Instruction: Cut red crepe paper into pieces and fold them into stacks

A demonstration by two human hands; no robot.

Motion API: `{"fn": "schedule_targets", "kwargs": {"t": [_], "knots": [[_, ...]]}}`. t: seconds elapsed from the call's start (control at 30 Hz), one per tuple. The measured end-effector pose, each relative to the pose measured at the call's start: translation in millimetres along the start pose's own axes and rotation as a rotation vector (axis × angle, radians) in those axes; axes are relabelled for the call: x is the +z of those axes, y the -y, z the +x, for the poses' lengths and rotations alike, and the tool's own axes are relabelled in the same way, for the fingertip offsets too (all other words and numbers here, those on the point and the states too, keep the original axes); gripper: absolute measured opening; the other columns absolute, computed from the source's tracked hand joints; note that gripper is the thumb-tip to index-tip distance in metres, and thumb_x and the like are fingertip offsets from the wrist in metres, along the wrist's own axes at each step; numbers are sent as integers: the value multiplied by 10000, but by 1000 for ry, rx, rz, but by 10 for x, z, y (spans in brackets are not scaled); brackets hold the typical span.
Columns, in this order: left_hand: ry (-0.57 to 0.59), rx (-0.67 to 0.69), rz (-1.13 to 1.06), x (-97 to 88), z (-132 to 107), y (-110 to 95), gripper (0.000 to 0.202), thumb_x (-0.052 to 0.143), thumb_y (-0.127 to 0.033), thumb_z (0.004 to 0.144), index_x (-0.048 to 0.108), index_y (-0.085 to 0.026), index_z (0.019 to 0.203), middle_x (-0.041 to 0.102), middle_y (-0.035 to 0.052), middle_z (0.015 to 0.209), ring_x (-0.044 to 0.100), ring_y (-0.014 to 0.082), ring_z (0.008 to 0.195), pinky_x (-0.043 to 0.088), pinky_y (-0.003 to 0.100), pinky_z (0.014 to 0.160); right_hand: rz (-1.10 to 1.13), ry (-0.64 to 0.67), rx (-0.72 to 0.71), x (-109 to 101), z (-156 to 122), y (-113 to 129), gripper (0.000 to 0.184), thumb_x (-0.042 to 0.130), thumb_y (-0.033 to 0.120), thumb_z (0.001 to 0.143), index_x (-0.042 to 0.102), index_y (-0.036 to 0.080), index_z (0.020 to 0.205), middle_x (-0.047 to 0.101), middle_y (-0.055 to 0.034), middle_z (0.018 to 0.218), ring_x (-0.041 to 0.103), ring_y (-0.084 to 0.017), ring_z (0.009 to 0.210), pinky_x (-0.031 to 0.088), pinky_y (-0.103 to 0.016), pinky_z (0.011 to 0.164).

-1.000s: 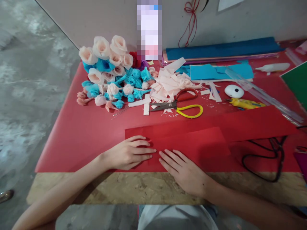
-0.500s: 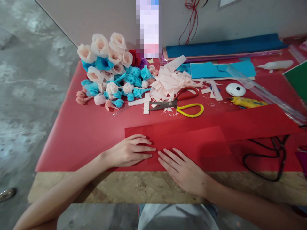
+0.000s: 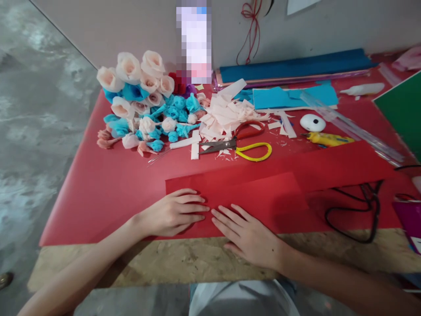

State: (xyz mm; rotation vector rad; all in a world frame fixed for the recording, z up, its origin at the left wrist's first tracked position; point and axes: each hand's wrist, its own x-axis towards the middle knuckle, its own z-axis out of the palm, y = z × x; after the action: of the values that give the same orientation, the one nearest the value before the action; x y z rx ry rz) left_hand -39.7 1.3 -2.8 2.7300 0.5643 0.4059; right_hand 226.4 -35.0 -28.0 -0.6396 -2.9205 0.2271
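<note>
A sheet of red paper (image 3: 263, 197), with one part folded over another, lies along the table's near side. My left hand (image 3: 173, 213) rests on its left end, palm down with fingers stretched out. Just to the right, my right hand (image 3: 246, 232) lies flat on the same paper, its fingers pointing at the left fingertips. The two hands are close but apart, and neither grips anything. Beyond the paper are scissors (image 3: 235, 142) with one red and one yellow handle, blades pointing left.
Paper flowers (image 3: 148, 101) in peach and blue are heaped at the back left. Peach paper scraps (image 3: 226, 112) lie beside them. Further right are blue paper (image 3: 289, 97), a yellow glue gun (image 3: 329, 139), a white rounded object (image 3: 312, 123) and a black cord (image 3: 371, 215).
The view has shifted slightly, so everything on the table appears a little further left. Both hands stay on the red paper in nearly the same pose.
</note>
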Motion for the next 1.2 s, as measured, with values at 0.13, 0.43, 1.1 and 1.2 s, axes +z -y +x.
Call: {"fn": "schedule_targets", "kwargs": {"t": [0.13,0.43,1.1,1.2], "knots": [[28,-33,-33,2,2,-21,287,483,-114,831,623,-198,1067,645,22,1161,527,187,1162,394,387,1026,-24,2,104,-34,-123,-112,514,314,369,934,371,81,1355,341,-78,1448,301,-214,1317,295,-411,1054],[-11,-40,-81,13,40,-55,314,459,-64,811,602,-168,1071,676,42,1088,535,191,1150,424,384,999,-174,-71,559,-162,-775,-553,588,367,314,911,205,65,1419,336,-158,1440,231,-229,1356,267,-447,1076],[-112,-9,190,-121,509,-292,169,502,-188,853,648,-164,934,713,6,838,621,160,913,250,414,1120,-163,-100,676,-174,-685,-536,590,342,412,913,345,14,1349,361,-200,1414,276,-263,1336,260,-458,1073],[-76,-18,164,-93,670,-272,216,482,-174,867,618,-154,1034,692,22,1030,590,166,1031,309,389,1092,-151,-101,662,-142,-573,-468,616,357,433,904,358,-5,1338,343,-205,1422,265,-279,1338,266,-461,1071]]}}
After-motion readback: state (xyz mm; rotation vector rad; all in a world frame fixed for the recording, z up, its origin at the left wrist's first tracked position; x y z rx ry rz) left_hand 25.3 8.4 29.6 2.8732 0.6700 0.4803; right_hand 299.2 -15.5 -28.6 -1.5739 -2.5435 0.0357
